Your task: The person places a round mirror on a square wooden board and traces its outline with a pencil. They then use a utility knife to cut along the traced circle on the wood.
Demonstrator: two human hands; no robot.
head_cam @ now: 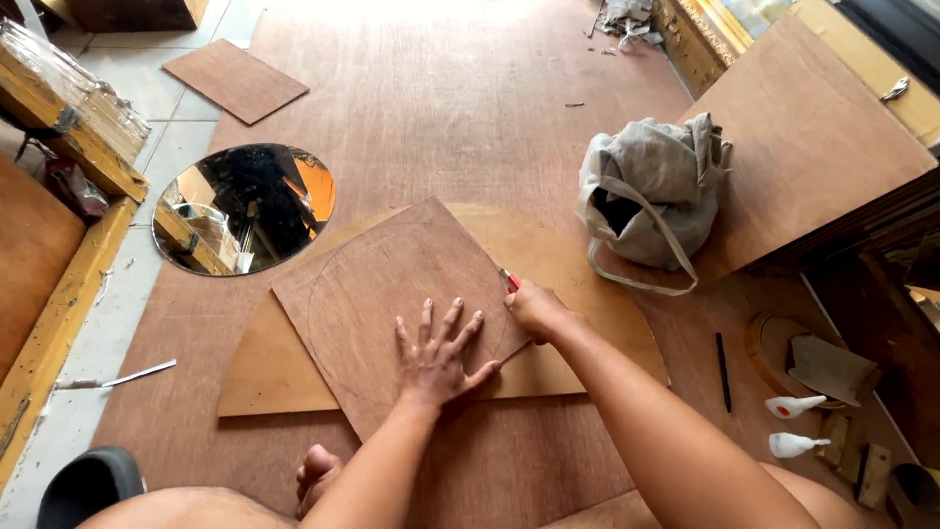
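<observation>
A brown square hardboard sheet (pixel 392 284) with a circle line scored on it lies on a larger half-round board (pixel 578 264). My left hand (pixel 438 358) presses flat on the sheet with its fingers spread. My right hand (pixel 537 309) is closed around a red-handled cutter (pixel 509 280), whose tip rests on the circle line at the sheet's right edge.
A round mirror (pixel 245 206) lies at the left. A grey cloth bag (pixel 651 191) sits at the right beside a raised plywood panel (pixel 813 137). Two white glue bottles (pixel 795 426), a black pencil (pixel 723 370) and small wood blocks lie lower right. My foot (pixel 315 475) is near.
</observation>
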